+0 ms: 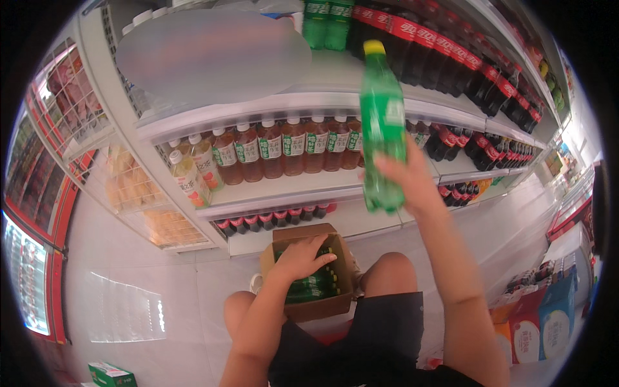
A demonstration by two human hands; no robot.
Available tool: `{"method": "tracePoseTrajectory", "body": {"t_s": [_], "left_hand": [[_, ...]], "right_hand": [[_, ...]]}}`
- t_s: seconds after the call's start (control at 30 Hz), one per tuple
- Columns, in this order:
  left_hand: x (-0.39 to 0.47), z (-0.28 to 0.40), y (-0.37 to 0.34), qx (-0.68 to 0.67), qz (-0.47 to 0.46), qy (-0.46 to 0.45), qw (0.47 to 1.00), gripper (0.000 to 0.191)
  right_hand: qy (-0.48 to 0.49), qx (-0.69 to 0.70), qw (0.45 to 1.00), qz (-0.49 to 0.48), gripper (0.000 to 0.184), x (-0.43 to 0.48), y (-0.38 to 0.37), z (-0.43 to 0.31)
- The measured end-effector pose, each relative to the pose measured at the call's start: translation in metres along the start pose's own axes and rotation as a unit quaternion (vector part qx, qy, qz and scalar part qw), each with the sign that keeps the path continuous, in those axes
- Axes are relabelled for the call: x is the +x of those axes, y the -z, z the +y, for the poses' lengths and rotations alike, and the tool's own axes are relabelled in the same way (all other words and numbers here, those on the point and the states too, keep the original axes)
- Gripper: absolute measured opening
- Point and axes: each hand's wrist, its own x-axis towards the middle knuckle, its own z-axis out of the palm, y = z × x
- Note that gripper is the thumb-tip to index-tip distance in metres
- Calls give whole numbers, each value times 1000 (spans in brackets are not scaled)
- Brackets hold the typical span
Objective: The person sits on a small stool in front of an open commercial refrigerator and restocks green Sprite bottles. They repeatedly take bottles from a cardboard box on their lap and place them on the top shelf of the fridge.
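My right hand (404, 176) grips the lower part of a green plastic soda bottle (383, 106) with a yellow cap, held upright in front of the shelves. My left hand (304, 259) reaches into an open cardboard box (316, 309) on the floor between my knees, its fingers spread over several green bottles (312, 285) with yellow caps. Whether its fingertips touch a bottle I cannot tell. Behind the raised bottle is an upper shelf (333, 72) with two green soda bottles (325, 29) beside a row of cola bottles (425, 43).
A middle shelf carries tea bottles (292, 147); small cola bottles (266, 220) line the bottom one. A wire rack (130, 179) with packaged goods stands left. Cartons (527, 324) are at lower right, a green box (112, 375) at lower left. Part of the upper shelf is blurred.
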Motion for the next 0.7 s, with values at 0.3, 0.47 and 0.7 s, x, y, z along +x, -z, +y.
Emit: {"method": "tracePoseTrajectory", "body": {"t_s": [0.3, 0.47, 0.7], "left_hand": [[-6, -11, -7, 40, -55, 39, 997, 75], [0, -8, -8, 51, -64, 28, 996, 75], [8, -1, 0, 44, -114, 51, 991, 78]], "right_hand": [[52, -16, 997, 57, 49, 163, -40, -67], [86, -6, 992, 87, 50, 223, -39, -62], [109, -128, 974, 149, 54, 278, -55, -47]]}}
